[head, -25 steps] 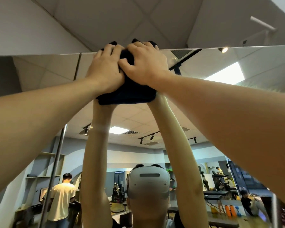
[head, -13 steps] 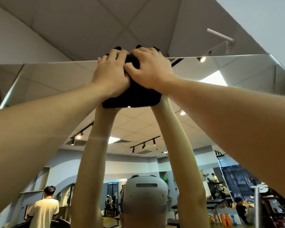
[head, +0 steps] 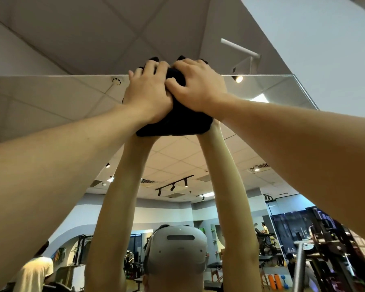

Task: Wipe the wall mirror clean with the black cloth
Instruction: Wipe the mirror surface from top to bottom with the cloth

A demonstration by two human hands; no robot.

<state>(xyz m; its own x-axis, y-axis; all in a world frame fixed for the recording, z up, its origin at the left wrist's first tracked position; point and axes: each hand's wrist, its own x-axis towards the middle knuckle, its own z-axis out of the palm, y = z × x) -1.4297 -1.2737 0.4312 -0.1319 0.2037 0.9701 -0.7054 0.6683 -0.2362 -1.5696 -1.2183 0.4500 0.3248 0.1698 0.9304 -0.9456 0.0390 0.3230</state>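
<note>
The wall mirror (head: 51, 102) fills most of the head view, its top edge running across at about a quarter of the way down. The black cloth (head: 175, 123) is bunched against the glass right at that top edge, near the middle. My left hand (head: 148, 93) and my right hand (head: 196, 85) both press on the cloth side by side, fingers curled over it and reaching just past the mirror's top edge. Both arms stretch up overhead. Most of the cloth is hidden under my hands; its lower fold shows below them.
The mirror's right edge (head: 306, 91) slants down beside a white wall (head: 325, 49). A white bracket (head: 240, 49) sticks out of the wall above the mirror's top right. The glass reflects my arms, a headset, a gym room and other people.
Both hands and the cloth have shifted to the right along the mirror's top edge; the view has turned, so the mirror's right corner and the side wall now show.
</note>
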